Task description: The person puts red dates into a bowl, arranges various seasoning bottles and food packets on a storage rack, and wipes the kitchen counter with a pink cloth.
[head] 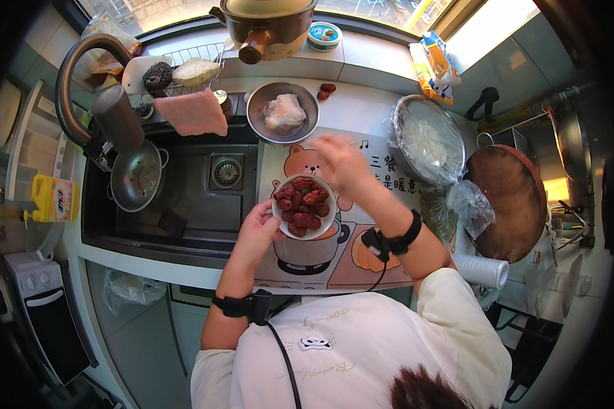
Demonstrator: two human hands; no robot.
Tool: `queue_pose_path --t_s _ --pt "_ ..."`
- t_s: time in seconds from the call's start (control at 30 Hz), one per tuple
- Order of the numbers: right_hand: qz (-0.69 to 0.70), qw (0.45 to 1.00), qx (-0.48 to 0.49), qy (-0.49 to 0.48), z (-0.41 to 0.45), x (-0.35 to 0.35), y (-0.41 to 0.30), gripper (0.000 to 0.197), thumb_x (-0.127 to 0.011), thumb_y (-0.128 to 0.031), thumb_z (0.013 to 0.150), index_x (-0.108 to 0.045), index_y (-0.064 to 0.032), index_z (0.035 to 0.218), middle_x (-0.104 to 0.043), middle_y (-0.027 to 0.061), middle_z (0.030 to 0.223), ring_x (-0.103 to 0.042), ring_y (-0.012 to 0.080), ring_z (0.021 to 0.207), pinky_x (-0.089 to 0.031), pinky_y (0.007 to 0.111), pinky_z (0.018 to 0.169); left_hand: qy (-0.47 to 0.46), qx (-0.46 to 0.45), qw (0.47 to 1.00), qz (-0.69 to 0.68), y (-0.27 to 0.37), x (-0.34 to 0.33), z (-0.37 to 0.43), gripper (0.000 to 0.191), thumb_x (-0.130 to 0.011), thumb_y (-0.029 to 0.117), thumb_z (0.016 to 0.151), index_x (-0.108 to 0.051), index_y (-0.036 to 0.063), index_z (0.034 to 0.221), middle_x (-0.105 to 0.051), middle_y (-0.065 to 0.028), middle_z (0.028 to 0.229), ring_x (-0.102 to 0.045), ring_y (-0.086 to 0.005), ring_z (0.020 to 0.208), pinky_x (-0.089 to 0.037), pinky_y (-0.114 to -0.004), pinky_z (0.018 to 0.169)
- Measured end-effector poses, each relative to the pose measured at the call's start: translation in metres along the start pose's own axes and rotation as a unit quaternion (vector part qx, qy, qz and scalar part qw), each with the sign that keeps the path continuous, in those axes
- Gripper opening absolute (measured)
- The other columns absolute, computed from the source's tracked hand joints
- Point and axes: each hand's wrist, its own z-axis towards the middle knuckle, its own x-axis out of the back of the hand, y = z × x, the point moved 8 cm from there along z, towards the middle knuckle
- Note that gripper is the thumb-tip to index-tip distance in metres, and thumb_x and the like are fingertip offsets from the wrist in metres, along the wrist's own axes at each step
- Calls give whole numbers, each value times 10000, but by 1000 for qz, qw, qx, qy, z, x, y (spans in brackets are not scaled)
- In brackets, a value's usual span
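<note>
My left hand (pixel 261 228) grips the rim of a small white bowl (pixel 285 228) filled with dried red dates (pixel 305 204), above a counter mat (pixel 307 278) printed with cartoon bears. Just beyond the bowl, to its upper right, my right hand (pixel 342 161) is raised and blurred. Its fingers look apart, and nothing shows in them. Past that hand, a steel bowl (pixel 253 125) contains a pale lump of food (pixel 285 111). Two loose red dates (pixel 326 91) lie on the white counter to the right of the steel bowl.
Left is a dark sink (pixel 194 204) with a two-handled metal pan (pixel 133 184) under the faucet (pixel 69 92). A film-covered bowl (pixel 427 138), a round wooden chopping board (pixel 509 204) and a plastic film roll (pixel 481 271) stand right. A clay pot (pixel 271 25) sits on the windowsill.
</note>
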Motion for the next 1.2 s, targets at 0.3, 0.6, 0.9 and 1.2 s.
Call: queue_pose_path --t_s 0.3,0.6,0.9,1.2 --pt "-136 982 -132 -5 74 -34 152 399 -535 -84 824 -538 -125 1222 -523 126 1246 -536 392 1041 -464 434 895 21 3 1000 -19 3 11 -3 434 -484 65 881 -421 21 1308 -596 -92 1128 -620 -188 995 -541 -335 814" --pt "-212 959 -144 -120 99 -66 163 374 -549 -75 813 -571 -202 1164 -488 106 1266 -540 365 1078 -481 424 885 66 2 998 -14 -2 30 -21 415 -498 74 889 -429 19 1294 -594 -89 1127 -620 -181 987 -537 -333 819" --pt "-74 964 -249 -48 38 -48 170 199 -591 -165 858 -568 -84 1037 -506 204 1093 -597 379 891 -497 437 808 76 9 997 -22 -4 29 -15 377 -490 81 886 -462 44 1261 -597 -70 1094 -618 -159 955 -533 -311 804" --pt "281 956 -71 -47 -52 14 -14 270 -615 -23 848 -526 -61 1101 -484 72 1052 -510 137 850 -451 264 746 50 9 997 -62 3 9 -2 363 -474 43 876 -476 51 1238 -601 -68 1083 -624 -148 929 -544 -286 763"
